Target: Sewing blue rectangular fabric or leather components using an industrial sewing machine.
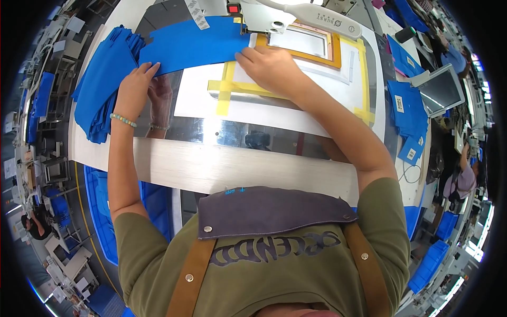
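A flat blue fabric piece (195,45) lies across the far side of the worktable, stretched between my two hands. My left hand (136,84), with a beaded bracelet at its wrist, has its fingers closed on the fabric's near left edge. At the right end, my right hand (272,70) grips the near corner between thumb and fingers, close to the sewing machine's head (268,22). Just left of my left hand, a thick heap of blue fabric pieces (103,87) rests on the table. A white printed strip (197,14) hangs over the piece's far edge.
An amber frame (336,52) sits right of the machine head on a white sheet with yellow tape (224,95). Blue packages (406,108) and a monitor (439,90) stand at the right. Below the table's left edge is a blue bin (100,238). Other people work far off.
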Demonstrator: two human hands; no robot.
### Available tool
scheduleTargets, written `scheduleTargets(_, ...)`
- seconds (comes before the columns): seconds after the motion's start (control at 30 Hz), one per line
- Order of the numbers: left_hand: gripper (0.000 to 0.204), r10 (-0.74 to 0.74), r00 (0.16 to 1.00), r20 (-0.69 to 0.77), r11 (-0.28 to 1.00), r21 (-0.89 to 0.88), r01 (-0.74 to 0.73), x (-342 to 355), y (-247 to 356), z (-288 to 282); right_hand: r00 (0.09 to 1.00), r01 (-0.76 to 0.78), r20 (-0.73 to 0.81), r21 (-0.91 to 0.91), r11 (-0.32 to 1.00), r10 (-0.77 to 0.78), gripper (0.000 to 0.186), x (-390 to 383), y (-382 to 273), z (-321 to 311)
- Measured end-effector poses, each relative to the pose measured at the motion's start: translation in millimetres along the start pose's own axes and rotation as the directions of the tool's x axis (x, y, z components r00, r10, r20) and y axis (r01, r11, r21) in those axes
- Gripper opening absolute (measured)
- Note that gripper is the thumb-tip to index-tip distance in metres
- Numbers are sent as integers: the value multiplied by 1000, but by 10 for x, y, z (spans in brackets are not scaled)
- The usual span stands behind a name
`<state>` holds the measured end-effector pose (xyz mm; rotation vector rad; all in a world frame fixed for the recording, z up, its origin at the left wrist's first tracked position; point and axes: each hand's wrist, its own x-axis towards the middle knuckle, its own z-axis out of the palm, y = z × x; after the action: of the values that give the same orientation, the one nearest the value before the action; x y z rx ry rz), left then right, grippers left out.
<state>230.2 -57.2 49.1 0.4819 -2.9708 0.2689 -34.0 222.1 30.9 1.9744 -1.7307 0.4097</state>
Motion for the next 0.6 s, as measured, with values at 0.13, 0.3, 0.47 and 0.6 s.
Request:
scheduleTargets(0.13, 47, -11, 1000, -16, 998, 62, 12, -33, -16, 36, 995, 20, 102, -152, 988, -5, 14, 118, -31, 138)
scheduleTargets(0.3, 36, 3, 989, -145, 1000, 23, 0, -26, -69, 189, 999, 44, 18, -175, 984, -41, 10, 72, -36, 143)
scheduleTargets(0.47, 15, -44, 952, -304, 990, -139, 1, 83, 38, 275, 992, 16, -124, -190, 982, -40, 13, -118, 50, 1)
scheduleTargets(0.6, 11, 8, 941, -339, 979, -189, -76, 266, 321, 273, 985, 2, -165, -226, 974, -41, 9, -382, 212, -241)
